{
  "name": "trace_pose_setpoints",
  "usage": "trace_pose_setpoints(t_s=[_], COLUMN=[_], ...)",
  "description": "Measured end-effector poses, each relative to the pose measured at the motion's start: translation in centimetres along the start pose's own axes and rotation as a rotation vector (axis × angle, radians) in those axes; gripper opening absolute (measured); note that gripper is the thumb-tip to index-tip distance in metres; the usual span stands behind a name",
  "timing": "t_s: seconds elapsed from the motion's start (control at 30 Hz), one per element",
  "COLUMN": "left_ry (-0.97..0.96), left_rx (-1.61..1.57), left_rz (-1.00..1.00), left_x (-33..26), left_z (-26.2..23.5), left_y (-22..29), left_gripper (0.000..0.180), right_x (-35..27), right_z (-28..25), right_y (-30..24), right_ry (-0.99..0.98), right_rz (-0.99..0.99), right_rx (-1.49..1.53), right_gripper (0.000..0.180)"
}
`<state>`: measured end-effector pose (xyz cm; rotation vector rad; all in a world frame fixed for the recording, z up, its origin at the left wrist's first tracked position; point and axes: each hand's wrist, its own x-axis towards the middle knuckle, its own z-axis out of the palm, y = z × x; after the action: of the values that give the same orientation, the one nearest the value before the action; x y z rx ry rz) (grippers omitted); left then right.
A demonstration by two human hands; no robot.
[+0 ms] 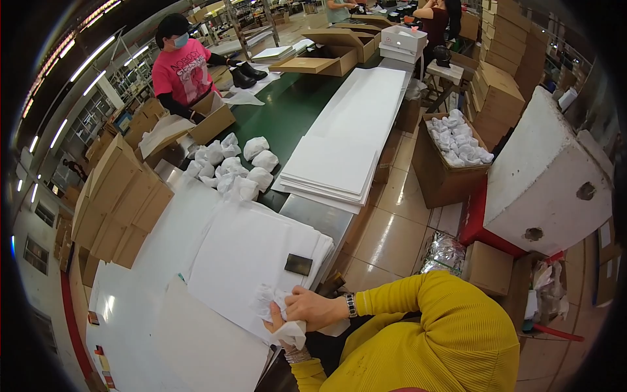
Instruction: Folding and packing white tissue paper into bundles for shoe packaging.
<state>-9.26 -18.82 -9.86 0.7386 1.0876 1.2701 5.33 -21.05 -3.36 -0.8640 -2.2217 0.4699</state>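
Over the front edge of a stack of white paper sheets (245, 251), my two hands work close together on a crumpled white tissue paper (269, 297). My right hand (312, 308), with a dark watch at its wrist, has its fingers bent and closed on the paper. Just below and left of it, my left hand (277, 319) also grips the paper; part of it is covered by white paper, and bracelets circle its wrist. A small dark rectangular block (298, 264) lies on the stack, beyond my right hand.
Several white paper balls (228, 166) lie beyond the stack on the green conveyor belt (287, 104). Long white sheets (339, 144) run along its right. Cardboard boxes (121, 202) pile up at left. A carton of paper balls (450, 153) stands right. A co-worker (183, 72) handles a box.
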Motion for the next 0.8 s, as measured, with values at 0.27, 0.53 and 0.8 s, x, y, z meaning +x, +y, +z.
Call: trace_pose_setpoints(t_s=[0.27,0.53,0.8], left_ry=[-0.449,-0.39,-0.359], left_rx=[-0.367,-0.176,0.053], left_rz=[0.007,-0.067,-0.002], left_x=[-1.4,-2.6,-3.2], left_z=[1.3,1.1,0.6], left_y=[2.6,3.9,1.9], left_gripper=[0.054,0.048,0.049], right_x=[1.5,-0.2,-0.2], right_z=[-1.5,-1.8,-0.9], right_y=[-0.1,0.3,1.3], right_ry=[0.421,0.137,0.273], right_rz=[0.455,0.568,0.617], right_rx=[0.623,0.911,0.928], right_gripper=[0.087,0.094,0.047])
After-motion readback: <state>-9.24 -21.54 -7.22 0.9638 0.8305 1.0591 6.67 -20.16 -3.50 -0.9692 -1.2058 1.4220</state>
